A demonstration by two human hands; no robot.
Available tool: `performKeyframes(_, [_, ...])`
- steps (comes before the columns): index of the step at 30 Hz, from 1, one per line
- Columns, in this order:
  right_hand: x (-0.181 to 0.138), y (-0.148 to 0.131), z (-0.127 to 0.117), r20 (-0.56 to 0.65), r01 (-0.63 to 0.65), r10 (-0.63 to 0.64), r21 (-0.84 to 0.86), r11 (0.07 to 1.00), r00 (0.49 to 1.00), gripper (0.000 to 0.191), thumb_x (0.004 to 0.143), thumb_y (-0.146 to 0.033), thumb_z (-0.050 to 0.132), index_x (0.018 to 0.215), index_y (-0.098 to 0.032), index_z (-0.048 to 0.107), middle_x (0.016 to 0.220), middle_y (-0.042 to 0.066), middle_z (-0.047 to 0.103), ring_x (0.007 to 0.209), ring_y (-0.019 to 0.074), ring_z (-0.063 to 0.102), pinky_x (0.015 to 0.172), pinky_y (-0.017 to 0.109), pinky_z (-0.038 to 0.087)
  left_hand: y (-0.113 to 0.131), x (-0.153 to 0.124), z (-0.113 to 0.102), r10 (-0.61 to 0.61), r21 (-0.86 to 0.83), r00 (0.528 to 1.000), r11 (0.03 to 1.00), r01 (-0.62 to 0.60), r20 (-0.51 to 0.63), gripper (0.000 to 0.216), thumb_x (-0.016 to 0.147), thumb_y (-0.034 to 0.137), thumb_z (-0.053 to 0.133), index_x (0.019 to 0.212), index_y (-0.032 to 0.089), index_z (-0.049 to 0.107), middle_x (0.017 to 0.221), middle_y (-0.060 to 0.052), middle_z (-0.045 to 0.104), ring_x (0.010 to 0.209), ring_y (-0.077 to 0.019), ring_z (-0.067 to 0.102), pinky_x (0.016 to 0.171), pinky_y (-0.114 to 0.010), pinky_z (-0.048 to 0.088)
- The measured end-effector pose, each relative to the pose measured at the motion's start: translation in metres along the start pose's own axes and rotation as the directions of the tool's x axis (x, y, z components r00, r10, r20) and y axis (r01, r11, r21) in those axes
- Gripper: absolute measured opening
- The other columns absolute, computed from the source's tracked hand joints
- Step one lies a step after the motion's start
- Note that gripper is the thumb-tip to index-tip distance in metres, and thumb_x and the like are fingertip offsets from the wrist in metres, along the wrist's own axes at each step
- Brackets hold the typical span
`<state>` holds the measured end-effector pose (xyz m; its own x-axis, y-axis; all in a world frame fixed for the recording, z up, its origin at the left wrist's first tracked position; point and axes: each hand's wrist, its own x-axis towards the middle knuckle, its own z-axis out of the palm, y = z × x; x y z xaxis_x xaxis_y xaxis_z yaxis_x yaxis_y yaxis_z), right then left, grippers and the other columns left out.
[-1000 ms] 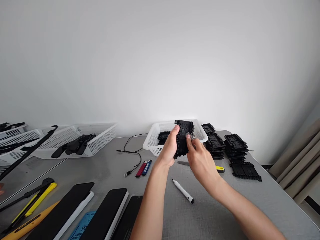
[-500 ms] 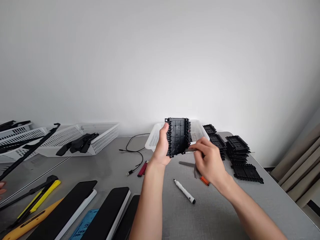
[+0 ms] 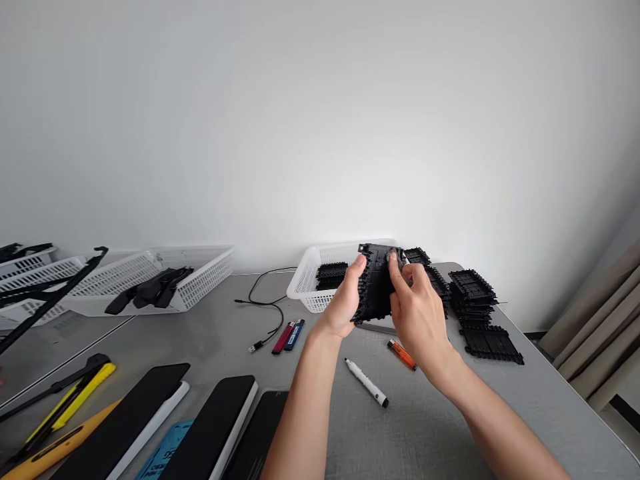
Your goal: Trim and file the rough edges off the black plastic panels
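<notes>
My left hand (image 3: 346, 303) grips a flat black ribbed plastic panel (image 3: 376, 288) by its left edge and holds it tilted above the grey table (image 3: 500, 413). My right hand (image 3: 417, 310) is closed on the panel's upper right edge, fingertips pinched near its top corner, with a small grey object I cannot make out between them. Just behind the panel stands a white mesh basket (image 3: 313, 280) with more black panels inside.
Stacks of black panels (image 3: 473, 293) and one flat panel (image 3: 493, 343) lie at the right. An orange lighter (image 3: 401, 355), white marker (image 3: 366, 382), red and blue lighters (image 3: 287, 335), a USB cable (image 3: 265, 303), white baskets (image 3: 165, 283), yellow cutters (image 3: 70, 400) and black-and-white cases (image 3: 130, 420) lie around.
My right hand left the panel, dipped toward the table, then returned to the panel's top right edge. An orange lighter now lies on the table; the panel tilted back to the right.
</notes>
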<state>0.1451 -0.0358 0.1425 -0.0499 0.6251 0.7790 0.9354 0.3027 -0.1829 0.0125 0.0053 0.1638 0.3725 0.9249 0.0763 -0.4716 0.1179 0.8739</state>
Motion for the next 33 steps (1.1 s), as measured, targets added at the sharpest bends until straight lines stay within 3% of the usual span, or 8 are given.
performKeyframes(6, [-0.011,-0.017,-0.002,0.249,0.130,-0.127,0.004,0.992,0.960,0.056,0.089,-0.008,0.040,0.144,-0.013,0.047,0.102,0.012,0.056,0.080,0.0204,0.058,0.060,0.029,0.050,0.016,0.001,-0.001,0.182,-0.054,0.980,0.981,-0.187,-0.079,0.059,0.083,0.064,0.052,0.118,0.019,0.067,0.103,-0.008,0.075,0.105,-0.0269,0.068,0.091,-0.035,0.054])
performKeyframes(10, [-0.014,-0.020,-0.002,0.334,0.124,-0.152,0.105,0.987,0.930,0.054,0.089,-0.008,0.039,0.141,-0.015,0.052,0.103,0.011,0.058,0.080,0.0198,0.059,0.058,0.028,0.048,0.025,-0.001,-0.002,0.240,-0.046,0.959,0.967,-0.249,-0.151,0.057,0.085,0.063,0.047,0.115,0.019,0.068,0.100,-0.007,0.076,0.100,-0.0257,0.070,0.085,-0.034,0.056])
performKeyframes(14, [-0.010,-0.010,-0.012,0.246,0.037,-0.133,0.361,0.932,0.960,0.041,0.090,-0.009,0.038,0.117,-0.016,0.069,0.090,0.006,0.057,0.071,0.0160,0.057,0.063,0.029,0.049,0.023,0.000,-0.004,0.158,-0.043,0.977,0.985,-0.166,-0.144,0.060,0.083,0.066,0.049,0.114,0.018,0.068,0.100,-0.008,0.076,0.101,-0.0279,0.070,0.084,-0.036,0.057])
performKeyframes(16, [-0.007,-0.003,-0.019,0.126,-0.001,-0.064,0.465,0.886,0.990,0.038,0.090,-0.009,0.038,0.108,-0.015,0.072,0.089,0.006,0.056,0.074,0.0159,0.058,0.068,0.029,0.050,0.019,0.002,-0.007,0.108,-0.041,0.987,0.993,-0.114,-0.122,0.062,0.081,0.068,0.052,0.115,0.019,0.068,0.102,-0.009,0.075,0.103,-0.0290,0.069,0.085,-0.038,0.056])
performKeyframes(18, [-0.004,0.002,-0.024,-0.026,-0.005,0.021,0.503,0.864,0.999,0.041,0.090,-0.009,0.038,0.116,-0.016,0.069,0.094,0.007,0.055,0.079,0.0163,0.057,0.070,0.030,0.051,0.014,0.003,-0.009,0.062,-0.036,0.992,0.997,-0.066,-0.107,0.062,0.080,0.069,0.054,0.116,0.021,0.068,0.104,-0.008,0.075,0.107,-0.0298,0.068,0.088,-0.039,0.055])
performKeyframes(22, [0.000,0.007,-0.025,-0.215,0.034,0.066,0.428,0.903,0.974,0.053,0.091,-0.009,0.036,0.139,-0.022,0.054,0.101,0.009,0.049,0.081,0.0165,0.054,0.069,0.031,0.051,0.005,0.003,-0.003,-0.026,-0.050,1.000,0.998,0.025,-0.010,0.059,0.081,0.067,0.055,0.118,0.024,0.068,0.108,-0.008,0.075,0.114,-0.0307,0.065,0.095,-0.042,0.052])
performKeyframes(27, [0.005,0.005,-0.017,-0.065,0.061,-0.050,0.178,0.982,0.997,0.060,0.090,-0.007,0.034,0.147,-0.019,0.043,0.102,0.011,0.050,0.090,0.0227,0.051,0.074,0.037,0.050,-0.007,0.003,0.011,-0.068,-0.069,0.982,0.994,0.081,0.175,0.057,0.081,0.064,0.057,0.118,0.021,0.069,0.110,-0.008,0.074,0.117,-0.0306,0.063,0.102,-0.041,0.048])
performKeyframes(33, [-0.003,-0.009,-0.009,0.121,0.151,-0.140,-0.084,0.985,0.983,0.052,0.092,-0.008,0.038,0.143,-0.011,0.047,0.095,0.012,0.055,0.083,0.0250,0.048,0.073,0.040,0.047,-0.005,0.010,0.007,0.030,-0.109,0.999,0.994,-0.033,-0.026,0.059,0.078,0.068,0.055,0.109,0.019,0.071,0.104,-0.007,0.075,0.109,-0.0283,0.066,0.094,-0.037,0.052])
